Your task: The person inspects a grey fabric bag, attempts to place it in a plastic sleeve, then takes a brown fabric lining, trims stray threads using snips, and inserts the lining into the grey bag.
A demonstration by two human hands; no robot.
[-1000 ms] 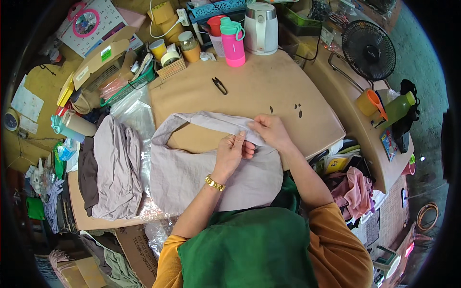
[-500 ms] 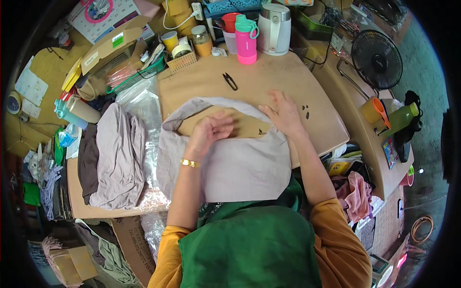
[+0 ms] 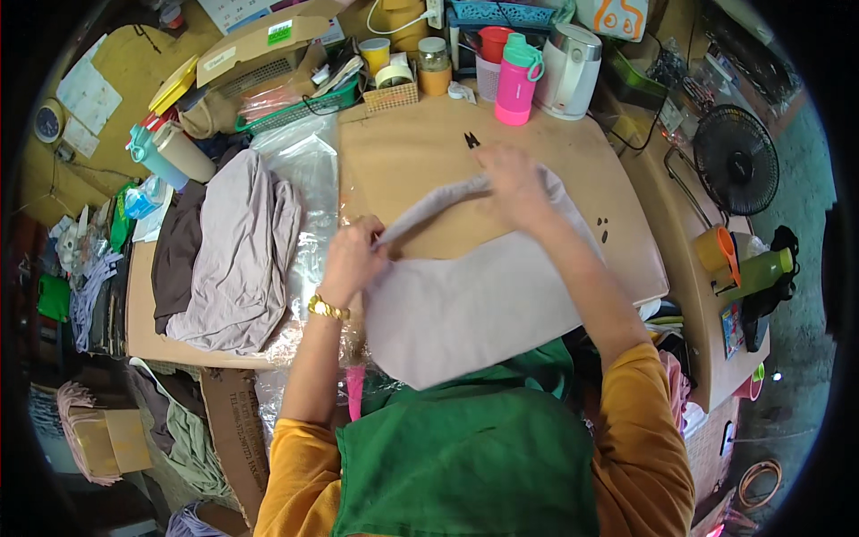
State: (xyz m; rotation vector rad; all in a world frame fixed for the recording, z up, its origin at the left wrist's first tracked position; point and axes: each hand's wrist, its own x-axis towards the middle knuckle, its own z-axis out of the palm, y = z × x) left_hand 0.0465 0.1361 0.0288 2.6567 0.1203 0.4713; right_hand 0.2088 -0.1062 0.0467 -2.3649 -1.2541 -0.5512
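Left hand grips grey cloth — right hand, blurred, overlaps it.

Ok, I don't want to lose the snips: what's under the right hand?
The snips show only their black tips beyond the right hand; the hand covers the rest. Grey cloth shows on both sides, the part between hidden.

Worktop: plain tan. Toward front edge, cloth piece: pale lilac-grey, unpatterned. By left edge, folded cloth: also lilac-grey (creases read darker); second cloth beside it, dark brown. Back edge: bottle hot pink, lid mint green; kettle white, silver-topped; cup yellow. Apron deep green, sleeves mustard, bracelet gold.
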